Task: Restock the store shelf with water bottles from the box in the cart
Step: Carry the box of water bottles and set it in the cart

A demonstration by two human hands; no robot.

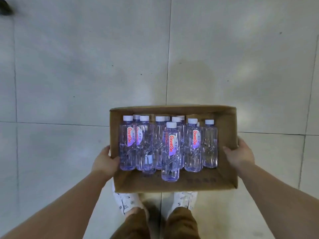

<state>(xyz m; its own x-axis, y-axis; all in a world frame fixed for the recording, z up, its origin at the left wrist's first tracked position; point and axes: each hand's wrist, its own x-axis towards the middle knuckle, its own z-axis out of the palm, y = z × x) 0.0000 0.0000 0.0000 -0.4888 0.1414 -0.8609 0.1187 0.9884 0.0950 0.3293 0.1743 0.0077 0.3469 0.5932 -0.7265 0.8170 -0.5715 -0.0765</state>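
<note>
An open brown cardboard box (227,169) hangs over the tiled floor in front of me. Several clear water bottles (170,152) with white caps and red lettering stand packed inside it, filling the far part. My left hand (105,163) grips the box's left wall, thumb over the rim and inside. My right hand (240,154) grips the right wall the same way, thumb over the rim. The fingers of both hands are hidden behind the walls. No shelf or cart is in view.
Pale grey floor tiles (86,66) with dark joints fill the view. My feet in white shoes (127,200) and brown trousers show under the box. A dark blurred object (5,6) sits at the top left corner.
</note>
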